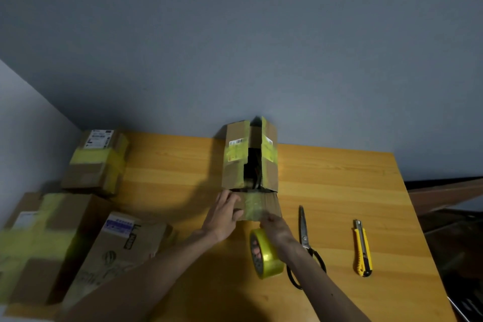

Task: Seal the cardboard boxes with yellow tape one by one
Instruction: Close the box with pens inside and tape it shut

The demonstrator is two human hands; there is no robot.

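The cardboard box [249,159], mid-counter [339,178] with its top seam gaping, is steadied by flat left fingers [230,197] while the yellow tape roll [266,256] is gripped by curled right fingers [268,219]; tape could be wrinkled or misplaced if pulled askew.

On the table [339,178], at its far edge by the wall: the open box [249,157]. At the near end of the open box, touching it: left hand [222,217] and right hand [277,227]. Just before the open box, beside the right wrist: tape roll [265,253]. Right of the open box: scissors [304,235], then knife [362,248] farther right. Left of the open box, well apart: far box [96,162], with big box [39,243] and labelled box [117,251] nearer.
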